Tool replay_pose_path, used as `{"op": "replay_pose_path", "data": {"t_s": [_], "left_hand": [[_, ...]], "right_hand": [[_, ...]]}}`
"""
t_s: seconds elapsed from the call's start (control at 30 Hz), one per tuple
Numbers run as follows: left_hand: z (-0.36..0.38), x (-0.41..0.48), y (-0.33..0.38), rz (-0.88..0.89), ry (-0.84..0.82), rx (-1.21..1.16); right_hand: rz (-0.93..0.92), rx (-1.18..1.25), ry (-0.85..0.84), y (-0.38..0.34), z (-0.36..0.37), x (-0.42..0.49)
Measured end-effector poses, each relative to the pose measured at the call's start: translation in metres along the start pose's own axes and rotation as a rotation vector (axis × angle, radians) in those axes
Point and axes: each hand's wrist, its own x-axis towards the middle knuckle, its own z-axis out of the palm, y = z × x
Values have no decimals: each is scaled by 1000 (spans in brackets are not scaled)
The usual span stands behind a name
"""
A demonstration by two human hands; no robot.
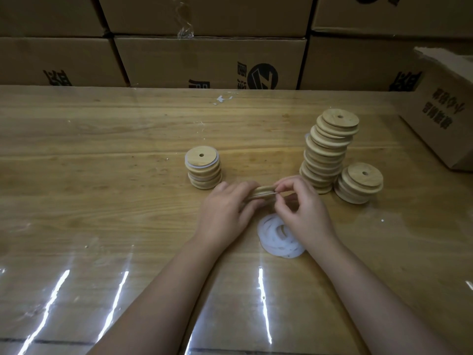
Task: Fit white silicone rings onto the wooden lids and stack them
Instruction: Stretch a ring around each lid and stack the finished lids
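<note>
- While the left hand curls round a wooden lid held on edge low over the table, the right hand pinches a thin white silicone ring against the lid's right rim with thumb and fingertips.
- The step in hand looks like seating the ring in the lid's groove. Only a sliver of ring shows, so how far round it sits cannot be told.
- The next move likely calls for working the ring round the rim until it lies flat, then setting the lid on the ringed stack, just far and left of the hands.
- Loose rings lie in a pile near the right wrist, within easy reach.
- A tall stack of lids leans just far-right of the right hand, with a short stack beside it. A careless knuckle could topple the tall one.
- Open room lies left and near. A cardboard box crowds the far-right edge, and stacked cartons wall off the far side.
</note>
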Motion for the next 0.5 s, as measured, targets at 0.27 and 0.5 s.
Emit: {"op": "replay_pose_path", "data": {"t_s": [0.27,0.5], "left_hand": [[1,1,-3,-22,-8,14],[0,1,-1,-40,-17,-14]], "right_hand": [[68,-16,-30,2,0,1],[58,-37,-17,1,0,1]]}}
